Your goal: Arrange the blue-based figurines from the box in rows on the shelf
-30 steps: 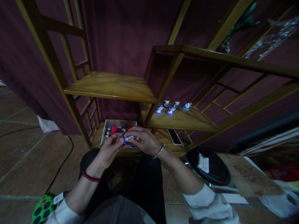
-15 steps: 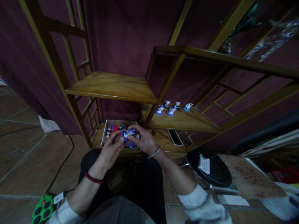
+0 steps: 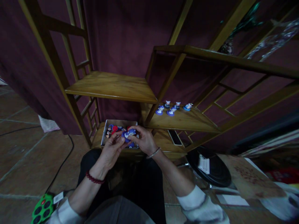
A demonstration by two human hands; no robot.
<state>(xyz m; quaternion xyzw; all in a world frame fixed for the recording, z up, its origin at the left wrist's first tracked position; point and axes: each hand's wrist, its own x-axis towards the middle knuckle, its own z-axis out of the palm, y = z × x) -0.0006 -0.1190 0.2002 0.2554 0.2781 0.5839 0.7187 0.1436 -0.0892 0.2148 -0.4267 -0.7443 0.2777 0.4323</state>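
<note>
fingers of two hands (image 3: 146,141) grip one purple figurine (image 3: 129,134).

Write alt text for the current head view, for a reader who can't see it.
The left hand and right hand hold a purple-and-white figurine over an open box of figurines; more stand on a wooden shelf.
</note>
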